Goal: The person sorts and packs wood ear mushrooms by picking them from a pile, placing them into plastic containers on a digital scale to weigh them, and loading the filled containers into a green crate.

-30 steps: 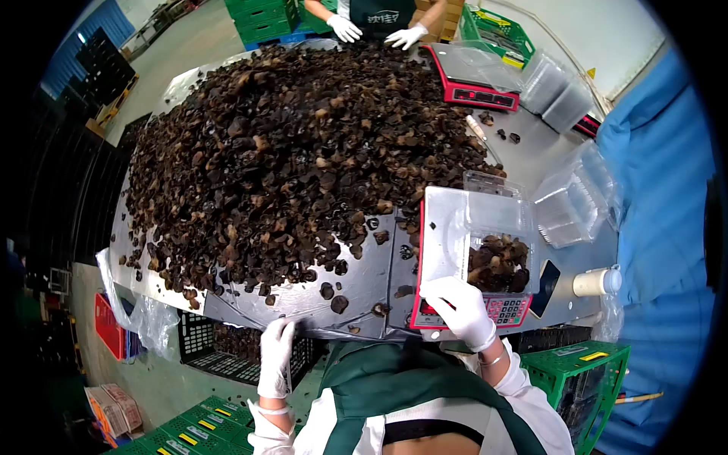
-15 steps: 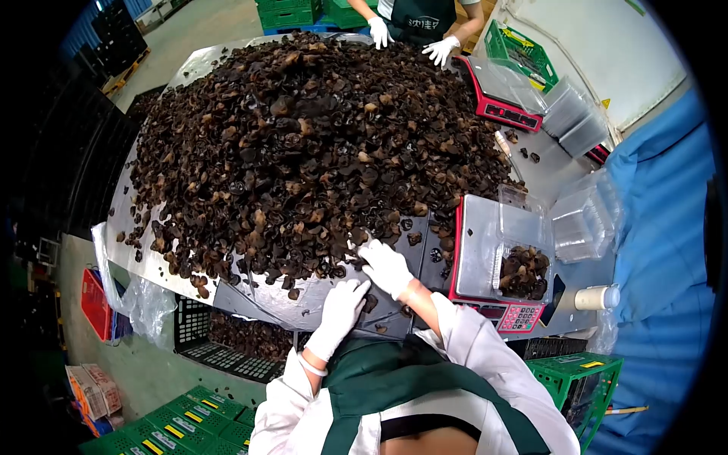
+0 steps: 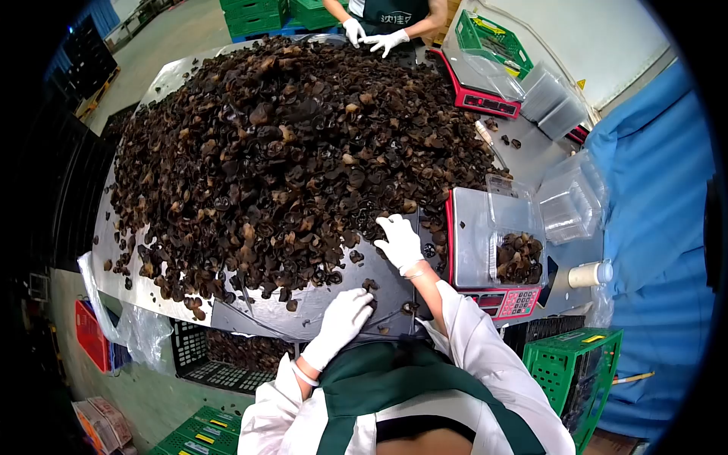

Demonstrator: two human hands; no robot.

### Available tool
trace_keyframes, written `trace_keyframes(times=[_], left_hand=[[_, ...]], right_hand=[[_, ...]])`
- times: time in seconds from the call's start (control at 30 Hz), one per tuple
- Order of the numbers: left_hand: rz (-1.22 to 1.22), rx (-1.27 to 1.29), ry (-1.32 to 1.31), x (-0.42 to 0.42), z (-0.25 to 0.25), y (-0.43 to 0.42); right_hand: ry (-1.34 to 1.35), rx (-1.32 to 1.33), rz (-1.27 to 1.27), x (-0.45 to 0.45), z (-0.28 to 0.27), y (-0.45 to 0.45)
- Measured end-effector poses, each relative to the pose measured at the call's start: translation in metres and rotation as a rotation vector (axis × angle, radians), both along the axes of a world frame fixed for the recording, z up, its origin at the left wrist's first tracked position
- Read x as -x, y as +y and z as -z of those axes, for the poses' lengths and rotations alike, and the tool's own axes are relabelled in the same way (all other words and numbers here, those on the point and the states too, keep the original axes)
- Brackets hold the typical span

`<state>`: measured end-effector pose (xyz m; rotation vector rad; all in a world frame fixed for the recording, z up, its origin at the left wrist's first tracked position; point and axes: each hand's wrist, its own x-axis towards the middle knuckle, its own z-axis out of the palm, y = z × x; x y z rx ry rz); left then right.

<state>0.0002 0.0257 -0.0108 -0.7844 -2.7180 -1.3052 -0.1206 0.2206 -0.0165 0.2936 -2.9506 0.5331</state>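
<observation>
A big heap of dark brown wood ear mushrooms (image 3: 258, 152) covers most of the metal table. My right hand (image 3: 400, 243), in a white glove, reaches to the heap's near edge with fingers apart, the tips touching the mushrooms. My left hand (image 3: 343, 320), also gloved, is low over the bare table front, its fingers curled together. A small wood ear piece (image 3: 370, 285) shows at its fingertips; the grip itself is partly hidden. Right of my right hand, a red scale (image 3: 474, 262) carries an open clear plastic box (image 3: 519, 258) with mushrooms inside.
Clear empty boxes (image 3: 572, 197) are stacked right of the scale, near a white bottle (image 3: 590, 274). Across the table a co-worker's gloved hands (image 3: 383, 42) are at the heap, beside a second red scale (image 3: 485, 95). Below the table edge is a black crate (image 3: 189, 349).
My right hand has moved away from my left, up and right along the heap's edge. My left hand stays low near the table front. The co-worker's hands have come together.
</observation>
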Motion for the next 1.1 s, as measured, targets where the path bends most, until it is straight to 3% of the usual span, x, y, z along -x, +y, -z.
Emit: trace_keyframes(times=[0.1, 0.17, 0.23, 0.27, 0.3, 0.37, 0.4, 0.53, 0.6, 0.7, 0.77, 0.83, 0.87, 0.9, 0.97, 1.1], left_hand=[[0.213, 0.259, 0.077, -0.004, 0.005, 0.001], [0.207, 0.214, 0.122, -0.005, 0.017, -0.001], [0.159, 0.125, 0.094, -0.003, 0.022, -0.003], [0.108, 0.04, 0.064, -0.002, 0.023, -0.003], [0.114, 0.035, 0.064, -0.002, 0.022, -0.002], [0.015, -0.108, -0.098, -0.001, 0.018, -0.003], [-0.016, -0.198, -0.162, 0.001, 0.02, -0.005], [-0.178, -0.666, -0.862, 0.006, 0.008, -0.017], [-0.178, -0.977, -1.025, 0.006, 0.008, -0.025], [-0.114, -1.308, -1.209, 0.005, 0.01, -0.034], [-0.062, -1.416, -1.282, 0.006, 0.009, -0.037], [-0.052, -1.453, -1.322, 0.007, 0.003, -0.034], [-0.048, -1.496, -1.357, 0.007, 0.001, -0.032], [-0.024, -1.535, -1.381, 0.007, 0.005, -0.032], [0.023, -1.607, -1.419, 0.008, 0.004, -0.027], [0.002, -1.551, -1.399, 0.009, -0.007, -0.018]], right_hand=[[-0.054, 0.04, -0.039, -0.008, 0.009, 0.001], [-0.01, 0.168, -0.05, -0.019, 0.015, 0.011], [-0.125, 0.633, -0.004, -0.024, 0.007, 0.013], [-0.634, 1.109, 0.274, -0.03, -0.011, 0.015], [-0.721, 1.344, 0.337, -0.034, -0.013, 0.018], [-0.826, 1.9, 0.155, -0.044, -0.009, 0.026], [-0.873, 2.047, 0.144, -0.048, -0.006, 0.025], [-0.838, 2.184, 0.104, -0.063, -0.005, 0.029], [-0.834, 2.332, -0.032, -0.066, -0.013, 0.034], [-0.695, 2.144, -0.013, -0.071, -0.025, 0.045], [-0.604, 1.745, 0.141, -0.076, -0.04, 0.046], [-0.511, 0.88, -0.003, -0.084, -0.047, 0.045], [-0.162, 0.557, -0.108, -0.095, -0.052, 0.037], [-0.159, 0.225, -0.081, -0.111, -0.057, 0.032], [-0.175, -0.072, -0.064, -0.135, -0.05, 0.026], [-0.306, -0.099, 0.042, -0.163, -0.023, 0.021]])
